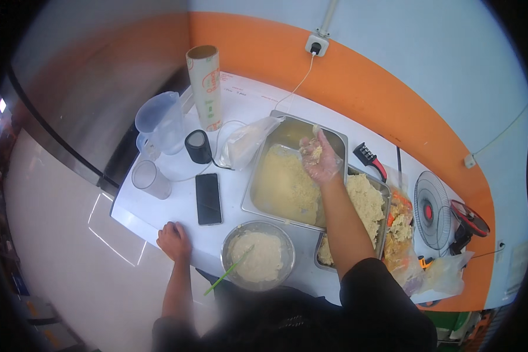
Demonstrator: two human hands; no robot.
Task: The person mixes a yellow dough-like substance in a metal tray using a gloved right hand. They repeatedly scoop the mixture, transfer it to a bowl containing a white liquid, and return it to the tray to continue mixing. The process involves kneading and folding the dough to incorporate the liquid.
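Note:
My right hand [318, 159] is raised palm up over the far right part of a steel tray [249, 200]. Pale crumbs coat its half-curled fingers, and a clear film, apparently a plastic glove, covers it. Whether a piece lies among these crumbs I cannot tell. Fine yellowish crumbs [286, 182] spread across the tray's bottom. My left hand [174, 241] rests loosely curled at the table's near left edge, with nothing visible in it. Between my arms stands a round bowl [224, 264] of thick pale batter [262, 259]; a thin green-handled utensil [223, 277] leans out of it.
A phone [208, 199], a cup [152, 179], a black cylindrical device [198, 146], a jug [160, 123] and a tall roll [204, 88] stand left. Right are a tray of clumped crumbs [366, 202], a knife sharpener [370, 160], plastic bags [400, 255] and a fan [432, 210].

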